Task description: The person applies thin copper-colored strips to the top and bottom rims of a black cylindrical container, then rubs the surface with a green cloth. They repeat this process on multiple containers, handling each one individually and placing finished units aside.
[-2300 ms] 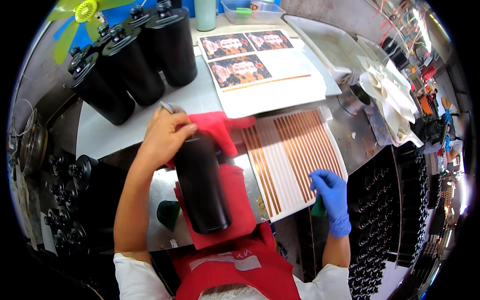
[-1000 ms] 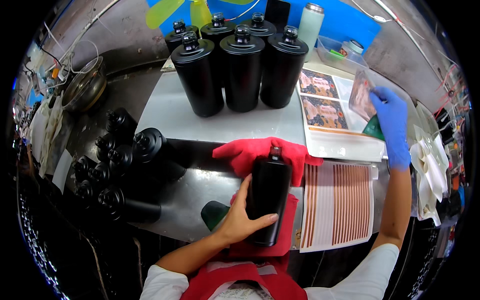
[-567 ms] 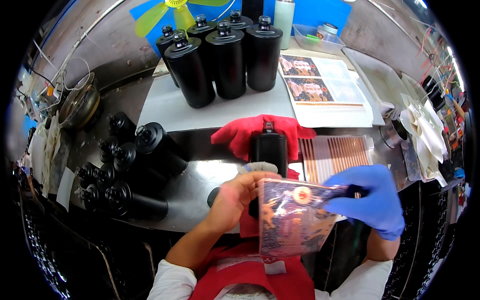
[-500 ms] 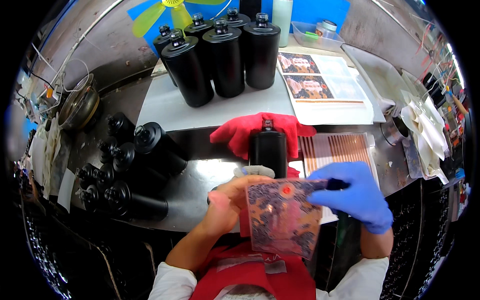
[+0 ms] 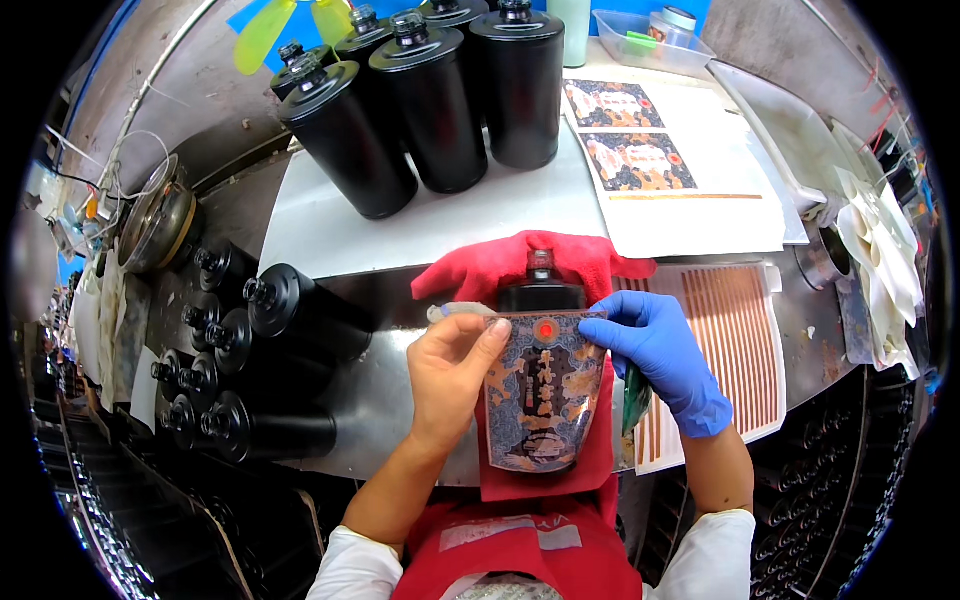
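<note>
A black glass bottle [image 5: 540,296] lies on a red cloth [image 5: 450,268], its neck pointing away from me. Over its body is a clear decal sheet [image 5: 545,400] with a blue, orange and black pattern and a red dot near the top. My left hand [image 5: 445,380], bare, pinches the sheet's upper left corner. On my right hand [image 5: 665,355] is a blue glove; its thumb and fingers pinch the upper right corner. The sheet hides most of the bottle. Beside my right hand, a dark green object [image 5: 635,398] is partly covered.
Several black bottles [image 5: 345,140] stand on the white board at the back. More black bottles [image 5: 270,425] lie at the left. Printed decal sheets [image 5: 690,215] and a brown-striped sheet [image 5: 735,350] are on the right. A clear plastic box [image 5: 690,58] stands at the back right.
The decal sheet has moved from a tilted position in front of the bottle to over its body. Both hands now pinch its upper corners. The view has shifted slightly.
</note>
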A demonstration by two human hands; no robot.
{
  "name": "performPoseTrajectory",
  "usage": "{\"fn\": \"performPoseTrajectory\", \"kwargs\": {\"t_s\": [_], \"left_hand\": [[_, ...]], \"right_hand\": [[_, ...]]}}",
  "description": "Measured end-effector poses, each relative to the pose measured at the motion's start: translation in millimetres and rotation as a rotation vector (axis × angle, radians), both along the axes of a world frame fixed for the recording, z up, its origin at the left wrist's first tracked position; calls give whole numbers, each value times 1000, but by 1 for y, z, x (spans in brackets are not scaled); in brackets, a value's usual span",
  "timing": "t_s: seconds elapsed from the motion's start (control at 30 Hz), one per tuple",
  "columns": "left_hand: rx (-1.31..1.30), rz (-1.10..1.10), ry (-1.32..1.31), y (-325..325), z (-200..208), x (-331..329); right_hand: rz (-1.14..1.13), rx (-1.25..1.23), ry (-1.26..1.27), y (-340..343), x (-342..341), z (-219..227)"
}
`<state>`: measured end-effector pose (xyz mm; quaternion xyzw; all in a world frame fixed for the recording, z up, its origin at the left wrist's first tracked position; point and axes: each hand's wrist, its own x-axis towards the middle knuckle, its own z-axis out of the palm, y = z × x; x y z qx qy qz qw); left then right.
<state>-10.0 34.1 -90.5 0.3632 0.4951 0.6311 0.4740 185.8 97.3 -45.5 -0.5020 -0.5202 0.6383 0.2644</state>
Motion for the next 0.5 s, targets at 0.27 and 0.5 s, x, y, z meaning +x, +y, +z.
{"fn": "performPoseTrajectory", "kwargs": {"t_s": [0.27,0.5], "left_hand": [[11,45,-38,12,-3,1],[7,40,-36,17,-5,0]], "right_hand": [[-52,-74,15,9,-3,-9],[-65,-78,20,12,-5,-11]]}}
